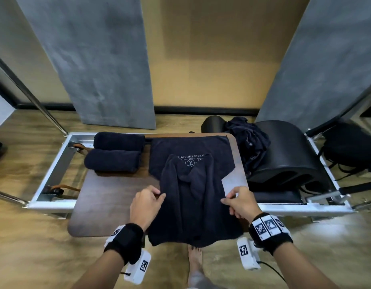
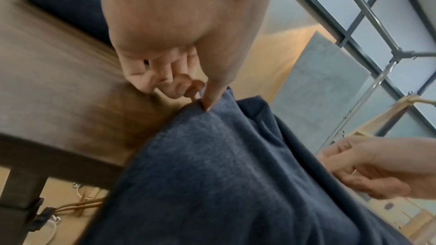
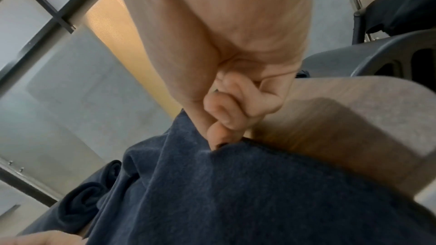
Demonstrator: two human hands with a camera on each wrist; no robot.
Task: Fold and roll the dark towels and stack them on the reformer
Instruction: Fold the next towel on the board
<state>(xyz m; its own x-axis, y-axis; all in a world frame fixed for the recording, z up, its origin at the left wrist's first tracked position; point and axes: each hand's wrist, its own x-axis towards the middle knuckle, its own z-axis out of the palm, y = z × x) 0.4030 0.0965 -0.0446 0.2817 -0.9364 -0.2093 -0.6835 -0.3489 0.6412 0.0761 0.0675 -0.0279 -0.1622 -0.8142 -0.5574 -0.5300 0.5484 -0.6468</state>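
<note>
The towel (image 1: 193, 197) looks soft, light and floppy (it sags), so both hands' fingers (image 1: 157, 195) probably pinch its side edges.

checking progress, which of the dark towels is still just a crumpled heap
The crumpled towel, bunched on the black arc barrel at the far right. The two rolled towels lie at the far left, and the logo towel is pinched by both hands.

Head view: high, facing down over the dark towel (image 1: 193, 197), frame centre. Wrist views: close beneath each hand, facing upward; all share that towel.
</note>
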